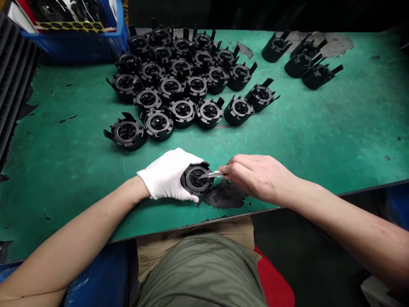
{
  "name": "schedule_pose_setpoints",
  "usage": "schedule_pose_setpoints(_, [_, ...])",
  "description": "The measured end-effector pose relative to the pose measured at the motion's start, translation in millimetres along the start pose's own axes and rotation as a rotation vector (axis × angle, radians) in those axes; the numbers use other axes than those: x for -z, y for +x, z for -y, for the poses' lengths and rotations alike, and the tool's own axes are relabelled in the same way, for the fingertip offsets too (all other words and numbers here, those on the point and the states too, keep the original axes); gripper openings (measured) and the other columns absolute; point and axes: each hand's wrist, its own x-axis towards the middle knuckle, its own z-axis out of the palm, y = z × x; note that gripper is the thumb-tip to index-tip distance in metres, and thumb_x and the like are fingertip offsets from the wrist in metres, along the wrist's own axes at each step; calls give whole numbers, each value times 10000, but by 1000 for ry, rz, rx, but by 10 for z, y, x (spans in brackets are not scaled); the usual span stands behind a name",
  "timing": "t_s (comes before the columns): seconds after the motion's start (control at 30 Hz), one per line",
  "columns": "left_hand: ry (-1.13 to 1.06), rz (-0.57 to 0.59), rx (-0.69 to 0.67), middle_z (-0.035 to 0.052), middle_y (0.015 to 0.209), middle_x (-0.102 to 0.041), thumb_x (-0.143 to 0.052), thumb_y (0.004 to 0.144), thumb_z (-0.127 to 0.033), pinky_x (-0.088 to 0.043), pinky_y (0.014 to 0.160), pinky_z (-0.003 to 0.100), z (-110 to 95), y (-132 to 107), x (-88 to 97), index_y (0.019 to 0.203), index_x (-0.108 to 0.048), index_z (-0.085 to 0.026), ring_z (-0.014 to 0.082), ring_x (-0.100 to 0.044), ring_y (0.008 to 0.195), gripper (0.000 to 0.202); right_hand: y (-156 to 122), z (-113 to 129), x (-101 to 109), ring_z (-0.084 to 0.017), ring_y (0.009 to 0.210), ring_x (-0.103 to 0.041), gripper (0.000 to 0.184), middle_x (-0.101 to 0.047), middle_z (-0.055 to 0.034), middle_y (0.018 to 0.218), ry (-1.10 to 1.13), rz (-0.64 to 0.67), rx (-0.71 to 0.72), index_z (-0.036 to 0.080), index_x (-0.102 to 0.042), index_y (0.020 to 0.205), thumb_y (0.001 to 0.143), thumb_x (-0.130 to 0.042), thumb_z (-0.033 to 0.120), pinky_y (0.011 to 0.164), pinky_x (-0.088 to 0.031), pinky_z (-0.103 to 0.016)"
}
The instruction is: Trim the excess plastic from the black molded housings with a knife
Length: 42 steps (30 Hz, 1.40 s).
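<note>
In a white glove, my left hand wraps round a round black plastic housing from its left side, near the front edge of the table. The housing's ringed face, with a hub and small holes, is turned up toward me. My bare right hand grips a small craft knife, fingers closed on its handle. Its pointed blade reaches over the face of the housing, close to the centre. Whether the tip touches the plastic I cannot tell.
Several similar black housings stand grouped on the green table, many with upright tabs. A few more housings stand at the back right. A blue bin with packaging is at the back left, beside a dark ribbed rack.
</note>
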Motion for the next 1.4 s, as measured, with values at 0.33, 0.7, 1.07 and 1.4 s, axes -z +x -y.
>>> schedule_pose_setpoints(0.33, [3, -2, -7, 2, 906, -775, -956, 698, -696, -422, 709, 364, -5, 8, 2, 964, -657, -260, 273, -746, 819, 592, 118, -23, 134, -171, 732, -581, 269, -673, -38, 879, -86, 126, 54, 190, -685, 1100, 1187, -433, 223, 667, -436, -312])
schedule_pose_setpoints(0.7, [-48, 7, -18, -1, 946, -784, -973, 704, -644, -412, 717, 346, -9, 13, 8, 1033, -696, -266, 255, -732, 831, 573, 179, -136, 282, -188, 730, -547, 209, -626, -37, 873, -78, 255, 173, 194, -682, 1091, 1131, -482, 147, 646, -367, -349])
schedule_pose_setpoints(1.07, [-26, -5, -1, -5, 936, -786, -971, 705, -660, -423, 729, 346, -14, 7, 3, 1026, -687, -269, 262, -736, 826, 581, 14, 64, 138, -164, 732, -617, 192, -673, -24, 881, -64, 96, 13, 164, -670, 1118, 1177, -501, 233, 642, -406, -310])
schedule_pose_setpoints(1.4, [-50, 5, -7, 7, 1025, -810, -975, 720, -625, -468, 783, 345, -16, 2, 2, 1105, -717, -275, 281, -767, 911, 581, -51, 260, -4, -189, 827, -613, 247, -779, -95, 1079, -130, -34, 8, 161, -713, 1130, 1145, -470, 117, 734, -450, -328])
